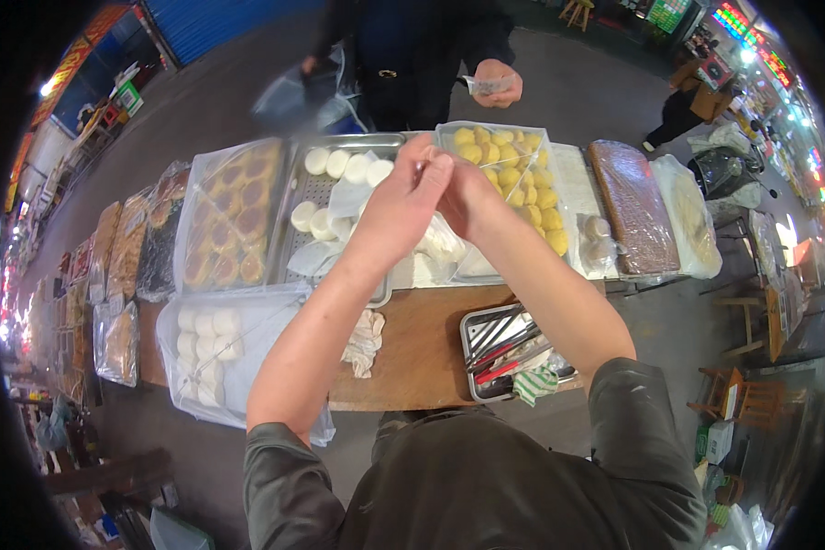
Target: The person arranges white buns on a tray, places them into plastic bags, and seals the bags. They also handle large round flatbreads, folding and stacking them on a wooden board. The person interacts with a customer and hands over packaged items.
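My left hand and my right hand meet in front of me, over the far part of the table. Their fingers and thumbs touch or overlap, and whatever may lie between them is hidden. Below them is a perforated metal tray with round white buns and sheets of thin white film. Bunched clear plastic bags lie just under my right wrist. Beside that wrist stands a tray of yellow buns under a plastic cover.
Covered browned buns and covered white buns lie left. A tool tray with tongs and a striped cloth sits at the near edge, right of a crumpled cloth. Opposite, a person's hand holds something small and translucent.
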